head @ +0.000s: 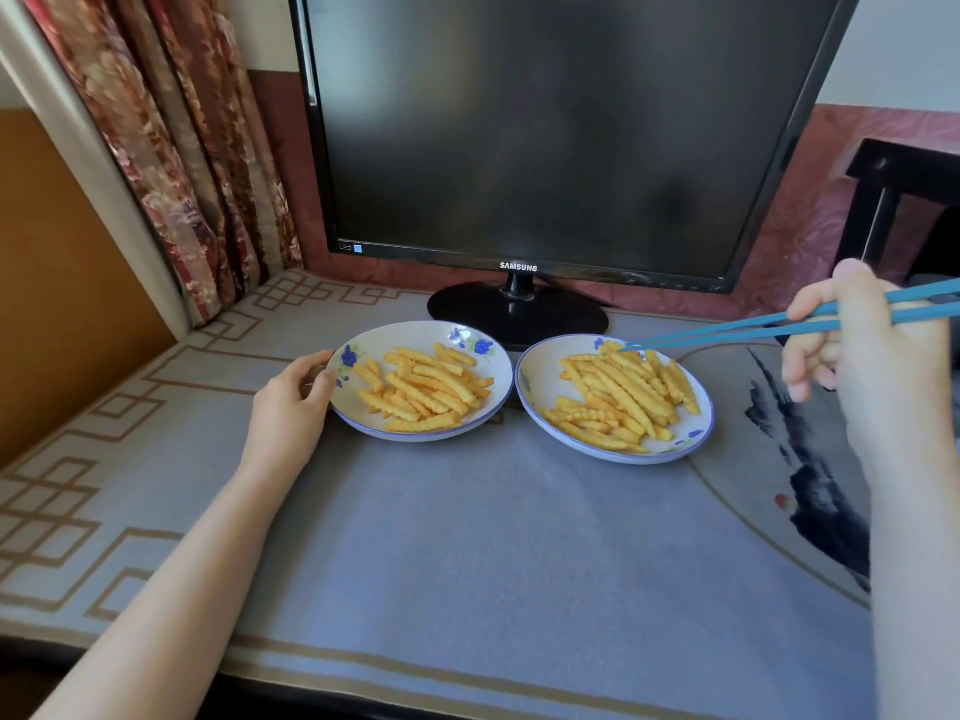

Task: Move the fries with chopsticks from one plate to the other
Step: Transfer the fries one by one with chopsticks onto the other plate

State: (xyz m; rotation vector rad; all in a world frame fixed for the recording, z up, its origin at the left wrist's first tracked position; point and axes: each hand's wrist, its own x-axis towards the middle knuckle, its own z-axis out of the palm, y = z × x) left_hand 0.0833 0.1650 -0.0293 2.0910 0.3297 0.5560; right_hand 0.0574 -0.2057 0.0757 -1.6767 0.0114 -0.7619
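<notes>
Left hand (291, 407) grips left plate (410, 335); fries (426, 387) fill both.

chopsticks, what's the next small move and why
Probably pinch the chopsticks shut on one fry and lift it. Their tips sit at the far edge of the fries on the right plate, and the left hand holds the left plate.

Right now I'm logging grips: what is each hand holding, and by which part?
The right hand grips the blue chopsticks well back from their tips. The left hand holds the left plate by its left rim.
</notes>
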